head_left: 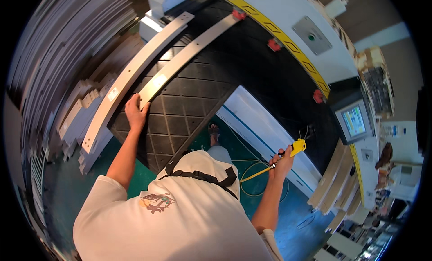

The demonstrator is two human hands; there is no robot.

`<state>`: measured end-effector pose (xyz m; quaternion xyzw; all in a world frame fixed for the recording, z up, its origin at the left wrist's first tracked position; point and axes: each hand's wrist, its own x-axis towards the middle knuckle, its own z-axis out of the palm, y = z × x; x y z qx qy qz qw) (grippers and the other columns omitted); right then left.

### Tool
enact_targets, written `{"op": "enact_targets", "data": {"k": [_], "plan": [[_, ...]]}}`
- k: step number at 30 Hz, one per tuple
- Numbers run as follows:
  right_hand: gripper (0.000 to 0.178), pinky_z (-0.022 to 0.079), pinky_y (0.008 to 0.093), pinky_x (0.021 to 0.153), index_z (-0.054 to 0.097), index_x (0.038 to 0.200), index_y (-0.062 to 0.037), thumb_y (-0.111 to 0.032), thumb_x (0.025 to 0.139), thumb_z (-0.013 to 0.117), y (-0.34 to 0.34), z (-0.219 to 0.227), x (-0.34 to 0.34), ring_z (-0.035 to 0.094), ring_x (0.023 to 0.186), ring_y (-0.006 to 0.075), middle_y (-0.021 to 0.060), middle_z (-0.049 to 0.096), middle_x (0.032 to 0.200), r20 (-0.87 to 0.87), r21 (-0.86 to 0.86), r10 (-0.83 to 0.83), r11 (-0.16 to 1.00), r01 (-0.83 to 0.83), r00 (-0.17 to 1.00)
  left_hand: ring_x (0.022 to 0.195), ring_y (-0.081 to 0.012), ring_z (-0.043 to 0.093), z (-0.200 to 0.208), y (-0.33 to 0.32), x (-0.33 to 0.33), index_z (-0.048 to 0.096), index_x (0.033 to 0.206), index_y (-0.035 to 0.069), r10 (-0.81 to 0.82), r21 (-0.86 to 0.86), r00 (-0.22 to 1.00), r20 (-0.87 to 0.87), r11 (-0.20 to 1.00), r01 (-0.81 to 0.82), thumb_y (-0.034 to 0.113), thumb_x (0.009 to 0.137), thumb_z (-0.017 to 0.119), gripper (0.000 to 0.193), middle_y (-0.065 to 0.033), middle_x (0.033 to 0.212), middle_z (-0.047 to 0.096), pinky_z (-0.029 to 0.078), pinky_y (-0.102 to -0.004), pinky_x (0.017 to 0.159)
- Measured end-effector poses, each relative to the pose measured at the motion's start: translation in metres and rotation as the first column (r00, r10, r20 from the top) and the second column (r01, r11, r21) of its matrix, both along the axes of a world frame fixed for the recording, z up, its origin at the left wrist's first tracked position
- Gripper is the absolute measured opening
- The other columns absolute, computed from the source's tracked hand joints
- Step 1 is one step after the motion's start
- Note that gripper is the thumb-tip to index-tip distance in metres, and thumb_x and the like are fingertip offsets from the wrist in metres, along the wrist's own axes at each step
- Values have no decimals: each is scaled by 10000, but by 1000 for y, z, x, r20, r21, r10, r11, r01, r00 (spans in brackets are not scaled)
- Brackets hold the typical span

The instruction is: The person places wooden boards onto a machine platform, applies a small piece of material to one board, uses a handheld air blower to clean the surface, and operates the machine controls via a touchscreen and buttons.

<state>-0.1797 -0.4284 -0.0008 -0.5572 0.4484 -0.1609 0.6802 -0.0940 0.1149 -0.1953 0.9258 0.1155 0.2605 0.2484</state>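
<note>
My right hand [281,163] is wrapped round a yellow air blow gun [298,147], held out to the right of my body. A yellow hose [257,174] runs from it down toward the floor. My left hand [136,111] grips the near end of a long, pale board strip [180,58], thumb on one side and fingers on the other. This strip lies on a black, grooved machine bed [180,108] and carries a white label. Just left of it, a second long strip [130,71] with small holes and a label lies roughly parallel, apart from my hand.
Stacked boards [81,103] stand at the left. A yellow-striped machine beam [288,38] with red parts [274,45] arches over the far right, near a screen [353,120]. A white panel [265,126] lies beside the bed. More boards [333,177] lean at right, above the green floor [252,195].
</note>
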Motion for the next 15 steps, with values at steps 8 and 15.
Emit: {"op": "enact_targets", "data": {"k": [8, 15], "plan": [[363, 397, 267, 400, 535, 1396, -95, -278, 1086, 579, -36, 12, -67, 454, 458, 73, 33, 598, 880, -11, 193, 677, 723, -663, 736, 1169, -382, 592, 1, -3, -7, 627, 1350, 59, 88, 122, 991, -101, 990, -75, 364, 840, 881, 646, -159, 1227, 683, 471, -482, 1016], [527, 540, 343, 759, 585, 1430, -52, -354, 1007, 675, -50, 12, -34, 682, 854, 209, 112, 732, 1076, -156, 81, 987, -31, -996, -43, 1176, -390, 578, 8, 9, 0, 579, 1414, 74, 155, 218, 944, -291, 972, -92, 431, 848, 862, 727, -157, 1218, 668, 468, -507, 1016]]}}
